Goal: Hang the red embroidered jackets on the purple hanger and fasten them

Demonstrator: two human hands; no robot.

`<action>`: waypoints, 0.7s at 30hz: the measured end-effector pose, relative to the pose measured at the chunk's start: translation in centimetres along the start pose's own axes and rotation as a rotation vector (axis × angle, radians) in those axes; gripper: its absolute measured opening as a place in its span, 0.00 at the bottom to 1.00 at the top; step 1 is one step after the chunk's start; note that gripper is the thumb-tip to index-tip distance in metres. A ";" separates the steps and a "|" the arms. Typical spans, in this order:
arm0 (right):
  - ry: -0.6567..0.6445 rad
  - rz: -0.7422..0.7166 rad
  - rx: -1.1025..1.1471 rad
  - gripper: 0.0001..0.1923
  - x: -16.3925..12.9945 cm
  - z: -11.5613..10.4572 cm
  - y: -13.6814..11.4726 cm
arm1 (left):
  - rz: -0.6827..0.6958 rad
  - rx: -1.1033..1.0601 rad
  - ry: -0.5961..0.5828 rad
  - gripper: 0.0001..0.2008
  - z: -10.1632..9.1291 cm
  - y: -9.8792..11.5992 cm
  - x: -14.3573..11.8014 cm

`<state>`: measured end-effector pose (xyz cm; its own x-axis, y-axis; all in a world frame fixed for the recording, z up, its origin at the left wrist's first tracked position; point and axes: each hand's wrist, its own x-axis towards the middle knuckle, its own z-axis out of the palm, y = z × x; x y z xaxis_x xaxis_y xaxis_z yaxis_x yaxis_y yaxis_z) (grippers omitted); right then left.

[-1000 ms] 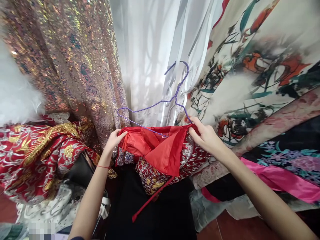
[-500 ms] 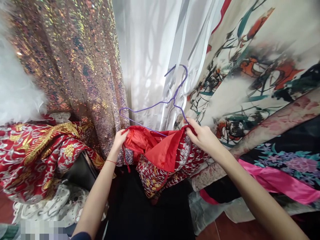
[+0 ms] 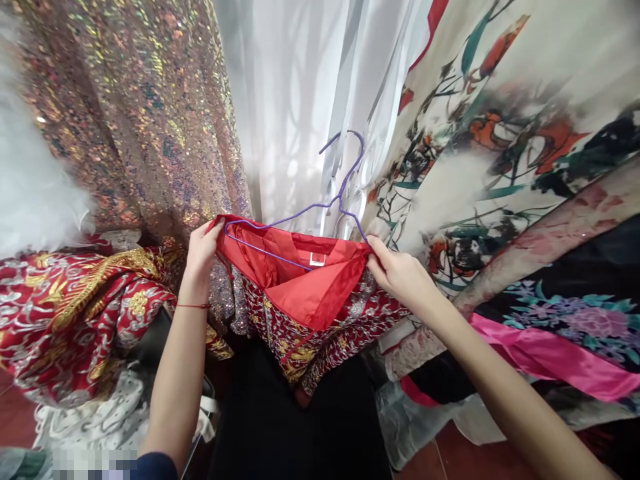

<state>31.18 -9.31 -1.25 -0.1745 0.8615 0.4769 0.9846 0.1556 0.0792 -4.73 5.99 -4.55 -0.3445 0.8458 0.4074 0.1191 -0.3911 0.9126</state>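
A red garment [image 3: 300, 293] with red lining and silver-gold embroidery hangs between my hands. A purple wire hanger [image 3: 320, 203] sits inside its top opening, hook pointing up. My left hand [image 3: 200, 247] grips the garment's left top edge over the hanger's left end. At the right top edge, my right hand [image 3: 397, 273] pinches the cloth together with the hanger's right arm. A small white label [image 3: 317, 259] shows inside the lining.
A sequinned fabric [image 3: 145, 120] hangs at the left, a white sheer curtain [image 3: 295, 100] behind, a floral printed cloth [image 3: 500, 133] at the right. Red-gold embroidered cloth [image 3: 70, 313] is heaped at the left; black and pink fabrics [image 3: 545, 353] lie at the right. Black cloth [image 3: 300, 433] lies below.
My left hand has lifted the garment's left edge up and leftward over the hanger's left end. The hanger now sits inside the opening. My right hand stayed nearly in place.
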 end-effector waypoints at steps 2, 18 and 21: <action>0.015 -0.005 -0.023 0.23 -0.1 -0.1 0.1 | 0.135 0.322 0.006 0.14 -0.4 1.9 -0.2; 0.111 -0.061 -0.082 0.25 -0.9 -0.3 -0.5 | 0.336 0.884 -0.139 0.10 1.0 7.6 -4.8; 0.136 -0.030 -0.120 0.25 -1.4 -0.5 -0.3 | 0.382 0.573 -0.268 0.10 5.0 8.8 -7.4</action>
<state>31.11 -10.79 -1.49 -0.2099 0.7829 0.5857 0.9740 0.1150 0.1953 3.53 -1.87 0.66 0.0493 0.7767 0.6279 0.6778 -0.4878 0.5502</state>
